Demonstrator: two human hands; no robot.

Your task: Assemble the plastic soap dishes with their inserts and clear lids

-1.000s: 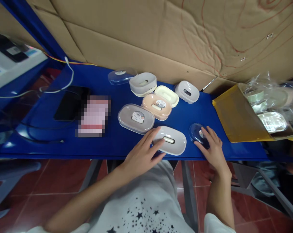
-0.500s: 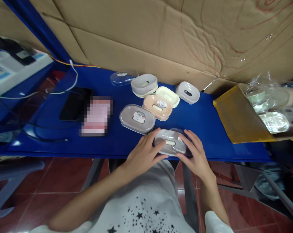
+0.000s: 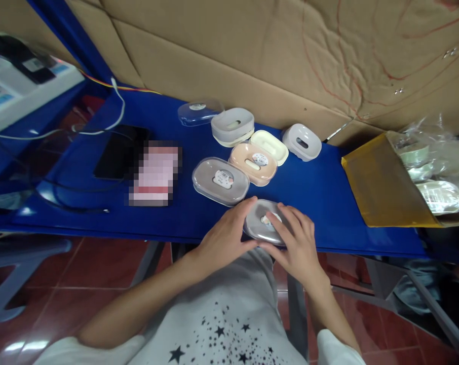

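A grey oval dish under a clear lid point(image 3: 257, 229) lies at the table's front edge, with a round label on top. My left hand point(image 3: 229, 230) grips its left end, thumb at the near side. Around the right end is my right hand point(image 3: 296, 235), one finger resting on the label. Just beyond lies another lidded grey dish point(image 3: 208, 182). Behind it are a peach lidded dish point(image 3: 244, 162), a cream tray point(image 3: 273, 147), a grey dish on a cream base point(image 3: 229, 132) and a white-grey slotted dish point(image 3: 307, 137). A loose clear lid point(image 3: 199, 116) sits at the back.
At the right stands an open cardboard box point(image 3: 385, 187) of wrapped dishes. A black phone point(image 3: 113, 157), a blurred-out pink item point(image 3: 155, 175) and cables point(image 3: 119, 111) are on the left. A cardboard wall point(image 3: 229, 56) rises behind the blue table point(image 3: 168, 218).
The clear lid has moved left and now covers the grey dish. My right hand has shifted left with it, a finger now on the label. The view has turned slightly.
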